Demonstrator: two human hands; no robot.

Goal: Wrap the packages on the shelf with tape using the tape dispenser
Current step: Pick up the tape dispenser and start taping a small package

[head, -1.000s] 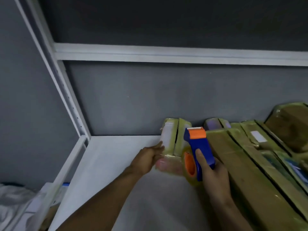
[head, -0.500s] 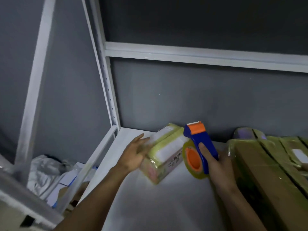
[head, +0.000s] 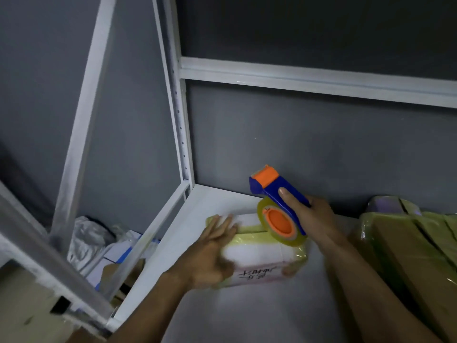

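A small white and pink package (head: 262, 256) with yellowish tape bands lies flat on the white shelf (head: 235, 315). My left hand (head: 212, 251) rests on its left end with the fingers stretched over the top and the thumb on the front face. My right hand (head: 309, 219) grips the blue handle of the tape dispenser (head: 279, 206), which has an orange cutter head and an orange hub. The clear tape roll sits on the package's top right edge.
Large brown boxes wrapped in tape (head: 415, 256) fill the shelf on the right, close to my right forearm. White shelf posts (head: 180, 120) stand at the left. Below the shelf on the left lie a grey bag (head: 91, 241) and cartons. A grey wall is behind.
The package has gone from tilted to lying flat and nearer to me. The dispenser has risen over its right end. The camera has swung further left.
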